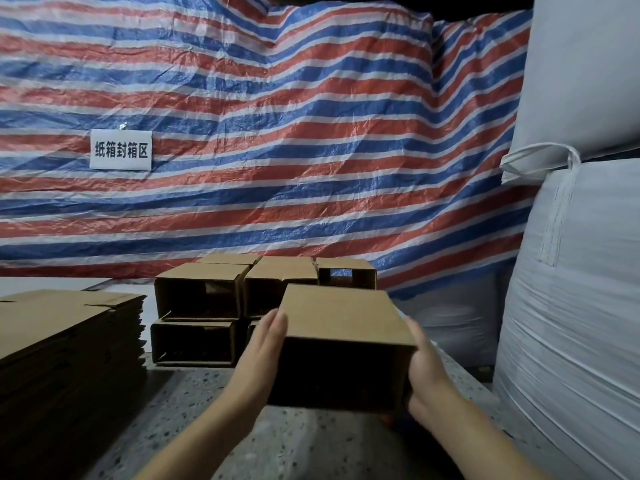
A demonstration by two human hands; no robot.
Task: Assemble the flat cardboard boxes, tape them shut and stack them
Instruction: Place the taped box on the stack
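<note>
— While we look down from the head camera, where is the box?

— We hold it up between our hands, open end toward us, above the speckled floor. Our left hand lies flat with straight fingers against its left side; our right hand presses the right side.

— And behind it?

— We see the stacked boxes just beyond, a pile of flat cardboard at left, white sacks at right, and a striped tarp with a white sign.
</note>
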